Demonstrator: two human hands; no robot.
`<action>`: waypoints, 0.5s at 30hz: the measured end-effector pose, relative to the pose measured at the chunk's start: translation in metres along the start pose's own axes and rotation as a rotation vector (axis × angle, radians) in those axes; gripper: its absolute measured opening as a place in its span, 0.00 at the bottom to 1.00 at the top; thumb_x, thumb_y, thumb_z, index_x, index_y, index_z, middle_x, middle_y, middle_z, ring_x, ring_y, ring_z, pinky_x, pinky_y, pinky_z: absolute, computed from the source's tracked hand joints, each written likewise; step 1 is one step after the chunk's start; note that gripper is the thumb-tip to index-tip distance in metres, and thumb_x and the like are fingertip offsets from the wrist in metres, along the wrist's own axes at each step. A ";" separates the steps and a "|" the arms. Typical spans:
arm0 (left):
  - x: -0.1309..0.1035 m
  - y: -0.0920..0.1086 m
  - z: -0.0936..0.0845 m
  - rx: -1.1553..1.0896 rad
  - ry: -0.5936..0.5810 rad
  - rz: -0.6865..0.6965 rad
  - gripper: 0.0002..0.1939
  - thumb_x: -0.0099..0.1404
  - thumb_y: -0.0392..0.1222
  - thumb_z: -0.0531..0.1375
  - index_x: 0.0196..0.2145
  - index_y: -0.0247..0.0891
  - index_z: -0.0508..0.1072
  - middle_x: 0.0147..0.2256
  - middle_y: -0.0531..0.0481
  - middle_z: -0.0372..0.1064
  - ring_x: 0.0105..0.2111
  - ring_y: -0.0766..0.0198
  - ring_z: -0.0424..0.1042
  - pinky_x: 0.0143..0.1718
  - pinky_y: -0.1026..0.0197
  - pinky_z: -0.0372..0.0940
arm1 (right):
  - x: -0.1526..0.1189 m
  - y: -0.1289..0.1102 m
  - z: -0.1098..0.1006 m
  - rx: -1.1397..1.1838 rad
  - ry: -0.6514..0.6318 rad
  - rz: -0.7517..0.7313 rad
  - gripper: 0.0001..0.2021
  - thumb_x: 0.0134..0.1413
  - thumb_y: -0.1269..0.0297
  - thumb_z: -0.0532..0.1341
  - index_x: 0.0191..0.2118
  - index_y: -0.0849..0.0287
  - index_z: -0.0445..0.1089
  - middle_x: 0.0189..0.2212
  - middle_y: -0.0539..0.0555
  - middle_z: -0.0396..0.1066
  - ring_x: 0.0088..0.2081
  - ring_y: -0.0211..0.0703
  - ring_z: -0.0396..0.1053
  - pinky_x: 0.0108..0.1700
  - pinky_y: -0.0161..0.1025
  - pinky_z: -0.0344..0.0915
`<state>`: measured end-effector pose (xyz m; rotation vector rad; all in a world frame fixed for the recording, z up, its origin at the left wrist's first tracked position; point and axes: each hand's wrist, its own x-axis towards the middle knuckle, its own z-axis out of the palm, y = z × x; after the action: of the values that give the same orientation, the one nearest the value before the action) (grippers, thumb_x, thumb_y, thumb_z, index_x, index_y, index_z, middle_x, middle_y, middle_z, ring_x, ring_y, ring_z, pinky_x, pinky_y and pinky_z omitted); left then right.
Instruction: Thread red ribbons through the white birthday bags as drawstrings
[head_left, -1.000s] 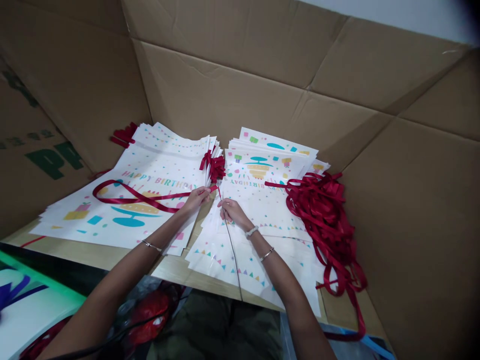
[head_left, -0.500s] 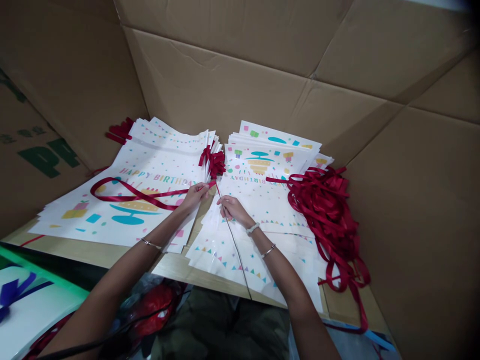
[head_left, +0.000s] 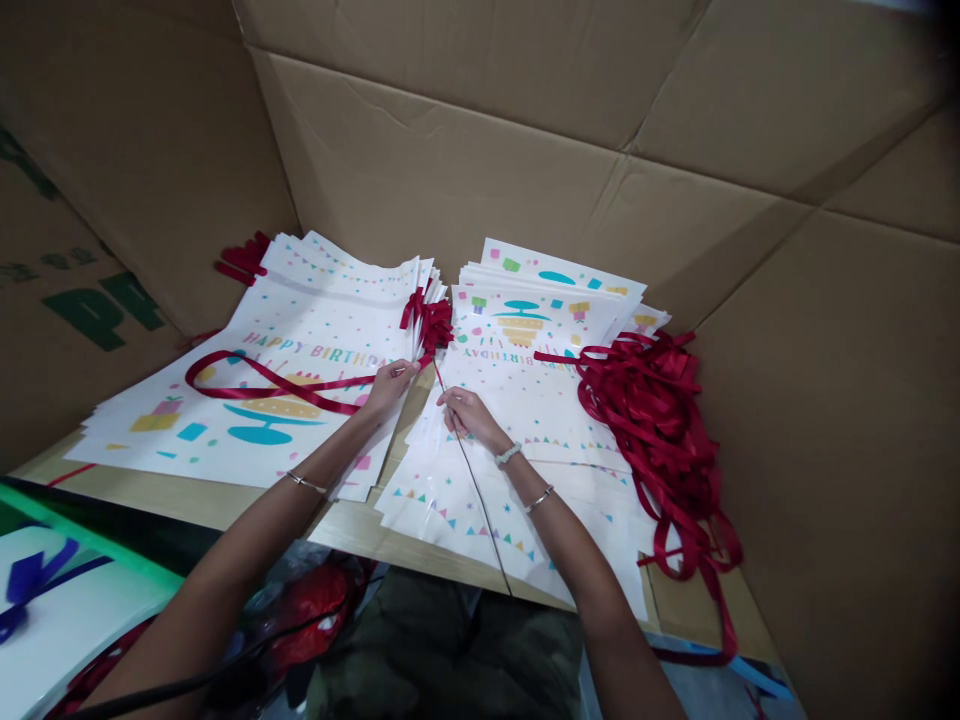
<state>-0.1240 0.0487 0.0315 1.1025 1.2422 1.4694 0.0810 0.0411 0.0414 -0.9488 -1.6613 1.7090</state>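
Note:
My left hand is closed, its fingertips pinching a dark red ribbon. The ribbon's loop lies across a pile of white sheets printed "HAPPY BIRTHDAY". Just right of it, my right hand pinches a thin cord. The cord looks reddish between the hands and dark below, running straight down past the table's front edge. Under my right hand lies a second pile of printed white sheets. Bunched red ribbon sits at the left pile's right edge, just above my left fingertips.
A large heap of red ribbon covers the right side, some strands hanging over the edge. Cardboard walls close in the back and sides. More red ribbon sticks out at the left pile's far corner. Below left is a green-edged white item with blue ribbon.
The whole view shifts slightly. Both hands keep nearly the same pose, and the ribbon and sheets stay put.

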 end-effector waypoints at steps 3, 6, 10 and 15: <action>-0.003 0.004 0.003 0.011 0.015 -0.012 0.20 0.57 0.55 0.69 0.24 0.37 0.68 0.16 0.60 0.48 0.17 0.74 0.42 0.19 0.66 0.35 | 0.000 0.001 0.000 0.004 -0.005 -0.004 0.09 0.63 0.61 0.53 0.39 0.61 0.66 0.14 0.45 0.66 0.11 0.30 0.54 0.16 0.25 0.48; -0.004 0.006 0.003 0.010 0.020 -0.025 0.20 0.57 0.54 0.68 0.24 0.37 0.68 0.16 0.60 0.48 0.17 0.74 0.42 0.19 0.66 0.35 | 0.000 0.001 0.000 -0.001 -0.018 0.001 0.09 0.65 0.61 0.53 0.39 0.61 0.65 0.14 0.45 0.65 0.11 0.30 0.53 0.16 0.26 0.48; -0.003 0.004 0.002 -0.004 0.003 -0.037 0.20 0.56 0.55 0.69 0.25 0.36 0.68 0.16 0.60 0.49 0.16 0.74 0.42 0.19 0.66 0.35 | -0.001 -0.001 0.001 -0.030 -0.024 0.026 0.08 0.67 0.63 0.52 0.40 0.61 0.64 0.15 0.45 0.65 0.12 0.30 0.53 0.17 0.26 0.46; 0.001 -0.002 -0.001 -0.041 -0.053 -0.041 0.21 0.54 0.56 0.71 0.26 0.36 0.70 0.16 0.61 0.47 0.16 0.74 0.43 0.19 0.66 0.35 | -0.002 -0.003 0.001 -0.034 -0.033 0.037 0.08 0.69 0.66 0.52 0.40 0.62 0.65 0.15 0.46 0.66 0.13 0.30 0.53 0.18 0.27 0.47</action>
<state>-0.1255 0.0501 0.0295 1.0757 1.1866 1.4198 0.0811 0.0397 0.0441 -0.9778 -1.7095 1.7343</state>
